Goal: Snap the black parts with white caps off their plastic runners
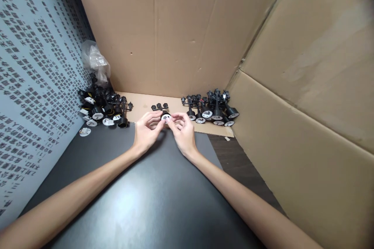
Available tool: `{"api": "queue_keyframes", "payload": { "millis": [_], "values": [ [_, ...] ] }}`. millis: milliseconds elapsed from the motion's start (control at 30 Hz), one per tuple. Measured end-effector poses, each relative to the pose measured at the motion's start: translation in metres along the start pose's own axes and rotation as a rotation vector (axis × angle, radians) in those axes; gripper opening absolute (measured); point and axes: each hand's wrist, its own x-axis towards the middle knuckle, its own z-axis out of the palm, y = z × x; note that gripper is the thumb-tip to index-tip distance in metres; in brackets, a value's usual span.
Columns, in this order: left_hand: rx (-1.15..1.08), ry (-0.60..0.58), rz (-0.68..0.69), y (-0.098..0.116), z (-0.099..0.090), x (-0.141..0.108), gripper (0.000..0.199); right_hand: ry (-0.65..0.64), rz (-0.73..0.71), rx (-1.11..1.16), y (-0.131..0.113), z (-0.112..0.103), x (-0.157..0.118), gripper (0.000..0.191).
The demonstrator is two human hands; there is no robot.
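Between my two hands is a small black model street lamp (160,107), its three lantern heads pointing away from me. Its base faces me and carries a round white disc (166,117) with a dark patch. My left hand (147,131) is closed around the base's left side, thumb at the disc's edge. On the other side my right hand (184,132) grips the base, with its thumb pressed against the white disc. Whether the disc sits fully in the base cannot be made out.
A heap of black lamps (106,105) with yellow wires lies left, near a loose white disc (85,132). At right, several lamps (216,111) with white bases rest on cardboard. Cardboard walls (181,35) and a printed sheet (37,66) enclose the dark table (140,198). Clear plastic (97,60) hangs left.
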Motion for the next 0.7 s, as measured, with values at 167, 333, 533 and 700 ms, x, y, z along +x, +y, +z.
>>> {"api": "queue_keyframes", "payload": {
  "millis": [167,333,533,700],
  "values": [
    [0.0,-0.01,0.011,-0.0008,-0.0009,0.0007,0.033,-0.018,-0.021,-0.004,0.0017,0.0004,0.0007,0.031],
    [-0.028,-0.025,-0.001,-0.0005,-0.0007,0.0014,0.033,-0.054,-0.043,0.009,0.0043,0.0002,0.0007,0.027],
    [-0.014,-0.06,-0.002,0.0037,-0.0029,0.0006,0.038,-0.081,-0.057,0.011,0.0035,0.0006,0.0007,0.023],
    [0.057,-0.049,0.059,0.0031,-0.0036,0.0003,0.032,-0.073,-0.057,0.019,0.0026,0.0001,0.0003,0.023]
  ]
}}
